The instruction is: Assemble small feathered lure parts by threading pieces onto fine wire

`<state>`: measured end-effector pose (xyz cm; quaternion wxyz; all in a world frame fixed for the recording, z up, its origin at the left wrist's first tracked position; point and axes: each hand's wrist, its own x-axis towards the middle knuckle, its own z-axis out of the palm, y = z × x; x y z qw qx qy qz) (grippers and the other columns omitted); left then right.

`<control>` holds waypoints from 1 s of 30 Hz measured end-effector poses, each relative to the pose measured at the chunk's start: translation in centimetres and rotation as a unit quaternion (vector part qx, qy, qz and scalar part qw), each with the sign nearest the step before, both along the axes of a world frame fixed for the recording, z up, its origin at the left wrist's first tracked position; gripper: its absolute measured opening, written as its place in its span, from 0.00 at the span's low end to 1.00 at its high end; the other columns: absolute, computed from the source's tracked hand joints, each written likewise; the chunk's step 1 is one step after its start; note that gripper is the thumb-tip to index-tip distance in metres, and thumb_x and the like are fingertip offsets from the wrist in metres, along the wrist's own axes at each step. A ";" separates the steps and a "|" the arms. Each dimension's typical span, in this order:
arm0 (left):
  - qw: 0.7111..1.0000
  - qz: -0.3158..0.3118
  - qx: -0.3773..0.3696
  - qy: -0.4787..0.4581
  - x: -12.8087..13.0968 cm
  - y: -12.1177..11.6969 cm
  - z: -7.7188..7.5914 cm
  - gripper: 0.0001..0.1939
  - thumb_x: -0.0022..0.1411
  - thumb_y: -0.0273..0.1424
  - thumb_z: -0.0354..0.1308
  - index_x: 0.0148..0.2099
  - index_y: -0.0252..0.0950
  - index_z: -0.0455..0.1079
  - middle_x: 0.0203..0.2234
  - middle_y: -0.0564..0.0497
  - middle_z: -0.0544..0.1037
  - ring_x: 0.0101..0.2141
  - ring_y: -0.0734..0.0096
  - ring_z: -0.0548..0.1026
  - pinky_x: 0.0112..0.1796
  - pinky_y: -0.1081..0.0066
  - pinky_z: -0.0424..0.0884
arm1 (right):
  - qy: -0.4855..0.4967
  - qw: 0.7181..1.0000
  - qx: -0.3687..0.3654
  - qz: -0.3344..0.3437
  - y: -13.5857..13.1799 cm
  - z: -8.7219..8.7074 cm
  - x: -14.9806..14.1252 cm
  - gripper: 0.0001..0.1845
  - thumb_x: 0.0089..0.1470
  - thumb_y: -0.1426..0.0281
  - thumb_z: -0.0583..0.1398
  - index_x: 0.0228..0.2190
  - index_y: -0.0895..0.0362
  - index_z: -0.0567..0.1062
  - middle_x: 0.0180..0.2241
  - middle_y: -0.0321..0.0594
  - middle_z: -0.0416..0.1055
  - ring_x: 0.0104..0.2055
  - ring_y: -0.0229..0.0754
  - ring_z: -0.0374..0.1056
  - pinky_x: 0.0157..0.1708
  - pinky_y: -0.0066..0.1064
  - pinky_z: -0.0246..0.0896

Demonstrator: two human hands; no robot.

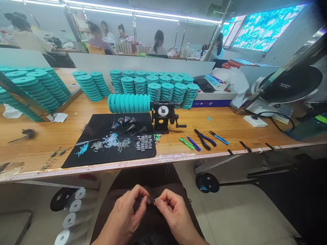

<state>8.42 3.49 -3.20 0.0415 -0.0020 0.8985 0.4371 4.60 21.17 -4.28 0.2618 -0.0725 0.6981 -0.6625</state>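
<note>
Two bare hands met above a dark-clothed lap, fingers curled. The left hand (pixel 129 209) and the right hand (pixel 172 209) pinched a small, thin, dark piece (pixel 151 199) between thumb and fingertips; its exact shape was too small to tell. It sat in the gap between the hands, in front of the table edge.

Beyond, a wood-grain table (pixel 178 122) carried a flat black mat (pixel 102 160) scattered with a mound of translucent bits (pixel 111 140), slim turquoise sticks (pixel 82 149), stubby grey pieces (pixel 144 143) and wiry, fan-shaped bundles (pixel 130 127). Behind the mat, ribbed turquoise discs (pixel 129 103) lined the shaft of a black metal crank device (pixel 162 117). Round turquoise spools (pixel 154 89) rose in stacks behind. Blue-handled pliers (pixel 204 140) lay to the right.
</note>
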 end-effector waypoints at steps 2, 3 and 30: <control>1.000 -0.011 0.028 0.009 0.0 0.1 -0.2 0.06 0.67 0.29 0.48 0.42 0.41 0.66 0.29 0.55 0.77 0.28 0.73 0.74 0.30 0.76 0.69 | 0.000 1.000 0.002 0.006 0.0 -0.2 -0.2 0.23 0.56 0.52 0.60 0.23 0.57 0.64 0.23 0.30 0.53 0.26 0.35 0.46 0.25 0.27 0.43; 0.999 -0.017 0.034 0.019 -0.1 0.2 -0.3 0.06 0.66 0.29 0.49 0.42 0.41 0.66 0.29 0.55 0.77 0.28 0.73 0.74 0.30 0.76 0.69 | -0.001 1.000 0.003 0.012 0.0 -0.3 -0.3 0.23 0.56 0.52 0.60 0.23 0.57 0.64 0.23 0.30 0.53 0.26 0.35 0.47 0.25 0.27 0.44; 1.000 -0.024 0.010 -0.007 0.1 0.7 -0.2 0.09 0.63 0.29 0.51 0.37 0.43 0.73 0.29 0.55 0.78 0.28 0.73 0.74 0.29 0.78 0.69 | 0.054 0.997 0.046 0.045 0.3 -0.5 -0.1 0.13 0.59 0.63 0.59 0.29 0.59 0.73 0.25 0.33 0.62 0.28 0.36 0.55 0.28 0.27 0.50</control>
